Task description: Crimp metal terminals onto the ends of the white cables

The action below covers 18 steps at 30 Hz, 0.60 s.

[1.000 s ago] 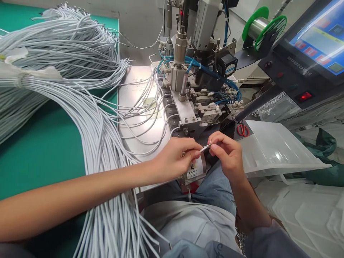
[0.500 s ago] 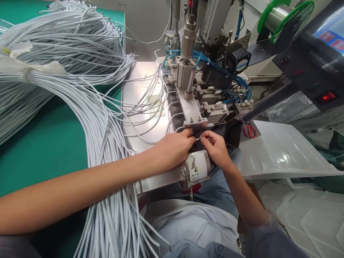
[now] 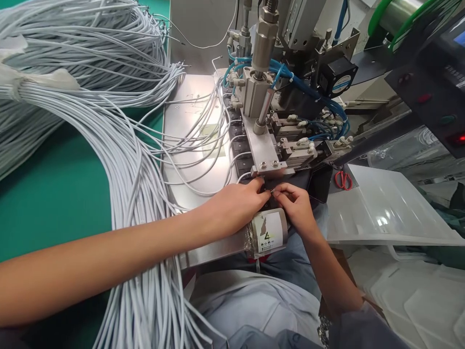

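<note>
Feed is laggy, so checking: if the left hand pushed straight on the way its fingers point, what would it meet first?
Probably the right hand: the left hand points right, fingertips nearly touching it at the wire end. Depth is unclear; the machine's black fixture lies just behind.

Background items: large bundle of white cables (image 3: 83, 92) lying on green mat (image 3: 54, 194); red-handled scissors (image 3: 341, 180) beside clear plastic tray (image 3: 385, 208); green-flanged spool (image 3: 395, 17) at upper right; blue air hoses (image 3: 290, 80) on the machine.

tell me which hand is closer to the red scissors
Right. The right hand sits just down-left of the red scissors; the left hand lies farther left, beyond the right one.
</note>
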Each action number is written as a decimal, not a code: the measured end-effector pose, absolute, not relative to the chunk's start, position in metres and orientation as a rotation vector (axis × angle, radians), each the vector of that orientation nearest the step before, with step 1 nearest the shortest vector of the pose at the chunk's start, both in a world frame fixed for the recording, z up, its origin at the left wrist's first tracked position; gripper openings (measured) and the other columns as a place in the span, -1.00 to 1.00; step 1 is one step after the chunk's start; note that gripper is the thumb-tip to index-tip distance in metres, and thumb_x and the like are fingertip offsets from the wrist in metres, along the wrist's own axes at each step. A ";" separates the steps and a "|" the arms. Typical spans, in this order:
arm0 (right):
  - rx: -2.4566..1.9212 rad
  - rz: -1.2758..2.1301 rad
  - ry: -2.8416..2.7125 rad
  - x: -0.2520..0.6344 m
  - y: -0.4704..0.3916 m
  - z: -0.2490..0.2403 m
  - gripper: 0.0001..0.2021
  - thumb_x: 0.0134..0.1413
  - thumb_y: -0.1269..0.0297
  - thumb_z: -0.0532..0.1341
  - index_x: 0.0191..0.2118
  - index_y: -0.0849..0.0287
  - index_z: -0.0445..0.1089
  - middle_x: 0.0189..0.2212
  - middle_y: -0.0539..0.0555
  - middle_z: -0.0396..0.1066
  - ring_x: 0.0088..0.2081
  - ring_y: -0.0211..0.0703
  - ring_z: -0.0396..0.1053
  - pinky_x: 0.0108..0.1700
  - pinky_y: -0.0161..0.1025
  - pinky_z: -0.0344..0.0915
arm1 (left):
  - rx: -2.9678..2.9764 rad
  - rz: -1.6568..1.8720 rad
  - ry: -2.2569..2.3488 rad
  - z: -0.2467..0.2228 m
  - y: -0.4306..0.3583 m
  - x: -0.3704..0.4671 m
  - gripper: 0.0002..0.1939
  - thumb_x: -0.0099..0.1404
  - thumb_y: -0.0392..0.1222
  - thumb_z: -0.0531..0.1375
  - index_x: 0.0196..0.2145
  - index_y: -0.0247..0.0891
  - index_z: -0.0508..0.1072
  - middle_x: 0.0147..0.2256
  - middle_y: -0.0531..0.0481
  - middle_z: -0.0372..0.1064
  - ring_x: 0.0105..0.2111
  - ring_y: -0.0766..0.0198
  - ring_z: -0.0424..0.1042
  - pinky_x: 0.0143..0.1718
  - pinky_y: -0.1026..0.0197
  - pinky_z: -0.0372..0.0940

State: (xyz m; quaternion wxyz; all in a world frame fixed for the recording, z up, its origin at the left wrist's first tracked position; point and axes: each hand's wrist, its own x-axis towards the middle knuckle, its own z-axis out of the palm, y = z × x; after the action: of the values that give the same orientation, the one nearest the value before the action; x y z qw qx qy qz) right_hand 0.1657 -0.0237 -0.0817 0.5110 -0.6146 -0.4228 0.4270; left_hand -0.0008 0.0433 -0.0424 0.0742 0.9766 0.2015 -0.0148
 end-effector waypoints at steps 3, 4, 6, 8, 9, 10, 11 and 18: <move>-1.497 1.080 -0.979 0.167 -0.023 -0.083 -0.86 -0.15 0.24 0.25 -0.53 0.20 0.35 -0.62 -0.07 0.26 -0.58 -0.36 0.12 -0.52 -0.35 0.10 | 2.942 -0.070 0.604 -0.040 0.044 -0.001 -0.64 0.28 -0.35 0.00 0.01 -0.29 0.35 -0.19 -0.17 0.28 -0.48 0.28 0.41 -0.49 0.23 0.28; -1.504 1.108 -0.961 0.168 -0.022 -0.083 -0.85 -0.16 0.23 0.25 -0.54 0.20 0.35 -0.62 -0.07 0.26 -0.58 -0.35 0.12 -0.53 -0.35 0.08 | 2.940 -0.080 0.603 -0.039 0.044 0.000 -0.65 0.28 -0.34 0.00 0.01 -0.29 0.35 -0.19 -0.17 0.28 -0.48 0.27 0.41 -0.48 0.23 0.28; -1.507 1.169 -0.929 0.169 -0.020 -0.084 -0.85 -0.17 0.22 0.25 -0.54 0.20 0.35 -0.62 -0.06 0.27 -0.58 -0.35 0.14 -0.55 -0.36 0.08 | 2.932 -0.095 0.595 -0.036 0.045 0.000 -0.66 0.29 -0.33 0.00 0.00 -0.29 0.35 -0.18 -0.18 0.27 -0.46 0.27 0.42 -0.46 0.22 0.30; -1.502 1.221 -0.907 0.171 -0.017 -0.084 -0.85 -0.20 0.22 0.24 -0.54 0.21 0.35 -0.63 -0.06 0.26 -0.58 -0.35 0.14 -0.56 -0.36 0.08 | 2.933 -0.113 0.580 -0.034 0.046 0.001 -0.65 0.29 -0.35 -0.01 0.00 -0.29 0.35 -0.17 -0.18 0.27 -0.44 0.26 0.43 -0.45 0.22 0.30; -1.500 1.240 -0.902 0.171 -0.016 -0.084 -0.85 -0.21 0.23 0.24 -0.54 0.21 0.35 -0.64 -0.07 0.25 -0.59 -0.35 0.13 -0.56 -0.36 0.07 | 2.942 -0.124 0.570 -0.033 0.046 0.001 -0.64 0.28 -0.36 0.00 0.01 -0.29 0.35 -0.16 -0.19 0.27 -0.44 0.25 0.43 -0.45 0.21 0.30; -1.500 1.252 -0.905 0.172 -0.015 -0.084 -0.86 -0.22 0.23 0.24 -0.54 0.21 0.35 -0.65 -0.08 0.24 -0.60 -0.36 0.12 -0.57 -0.37 0.06 | 2.953 -0.140 0.559 -0.032 0.046 0.001 -0.64 0.27 -0.37 0.00 0.01 -0.30 0.34 -0.15 -0.19 0.27 -0.43 0.23 0.44 -0.46 0.21 0.29; -1.502 1.253 -0.916 0.172 -0.014 -0.084 -0.86 -0.22 0.23 0.23 -0.55 0.21 0.35 -0.66 -0.09 0.22 -0.60 -0.36 0.11 -0.57 -0.37 0.05 | 2.963 -0.160 0.550 -0.031 0.046 0.001 -0.63 0.27 -0.38 0.00 0.01 -0.31 0.34 -0.14 -0.20 0.28 -0.42 0.22 0.44 -0.47 0.21 0.29; -1.519 1.118 -0.979 0.171 -0.016 -0.076 -0.83 -0.16 0.20 0.24 -0.49 0.21 0.39 -0.62 -0.05 0.30 -0.57 -0.33 0.19 -0.54 -0.35 0.15 | 2.952 -0.198 0.539 -0.030 0.047 0.003 -0.64 0.26 -0.40 0.01 0.01 -0.33 0.32 -0.12 -0.21 0.28 -0.39 0.23 0.45 -0.45 0.23 0.30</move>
State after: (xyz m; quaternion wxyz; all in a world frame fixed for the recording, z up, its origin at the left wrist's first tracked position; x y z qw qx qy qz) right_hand 0.1707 -0.0155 -0.0761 0.4865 -0.6245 -0.4025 0.4596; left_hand 0.0030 0.0467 -0.0298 0.0671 0.9794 0.1788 -0.0658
